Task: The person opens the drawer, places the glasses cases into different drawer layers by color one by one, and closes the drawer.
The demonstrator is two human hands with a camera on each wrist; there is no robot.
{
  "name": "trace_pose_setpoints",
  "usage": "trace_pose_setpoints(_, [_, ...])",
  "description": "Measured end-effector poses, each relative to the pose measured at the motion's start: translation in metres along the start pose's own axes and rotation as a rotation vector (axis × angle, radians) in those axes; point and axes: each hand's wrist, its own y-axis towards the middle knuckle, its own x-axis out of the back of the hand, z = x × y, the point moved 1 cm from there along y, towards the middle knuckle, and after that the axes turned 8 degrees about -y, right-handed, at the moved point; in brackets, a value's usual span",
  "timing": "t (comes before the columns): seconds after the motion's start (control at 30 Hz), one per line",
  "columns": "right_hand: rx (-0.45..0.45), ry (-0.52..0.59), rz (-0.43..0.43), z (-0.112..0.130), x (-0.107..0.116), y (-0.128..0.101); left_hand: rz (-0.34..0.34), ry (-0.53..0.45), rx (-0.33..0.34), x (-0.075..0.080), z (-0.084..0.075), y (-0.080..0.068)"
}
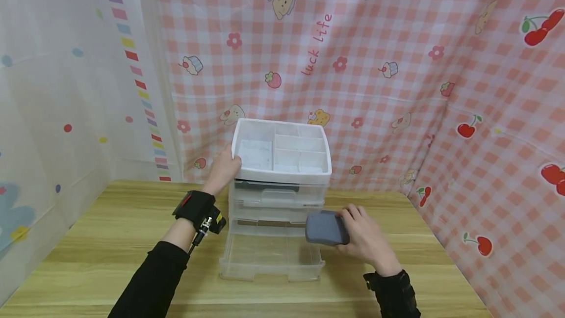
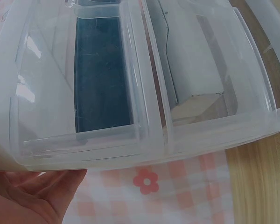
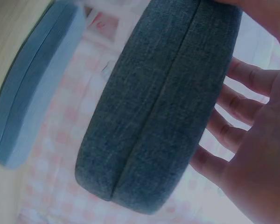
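My left hand (image 1: 223, 168) grips the upper left side of a white and clear plastic drawer unit (image 1: 282, 177). Its bottom drawer (image 1: 271, 270) is pulled out toward me; the drawers above are pushed in. In my right hand (image 1: 368, 237) is a grey-blue, fabric-covered glasses case (image 1: 325, 228), held at its right end above the right part of the open drawer. The right wrist view shows the case (image 3: 154, 107) up close, a seam along its side and fingers behind it.
A dark flat thing (image 2: 102, 74) lies in the top drawer, and a white box (image 2: 196, 60) in the one below. Divided compartments (image 1: 300, 144) form the unit's top. Beneath is a wooden table (image 1: 141, 259). Printed cloth (image 1: 353, 28) hangs behind. A paler blue, seamed shape (image 3: 32, 88) shows in the right wrist view.
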Motion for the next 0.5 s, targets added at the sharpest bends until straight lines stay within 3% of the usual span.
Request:
trace_pose_setpoints(0.33, [0.107, 0.023, -0.006, 0.04, -0.002, 0.025, -0.014, 0.001, -0.033, 0.0, 0.0, 0.0])
trace_pose_setpoints(0.5, [0.188, -0.046, -0.004, 0.06, -0.006, 0.037, -0.014, -0.011, -0.041, 0.0, 0.001, 0.0])
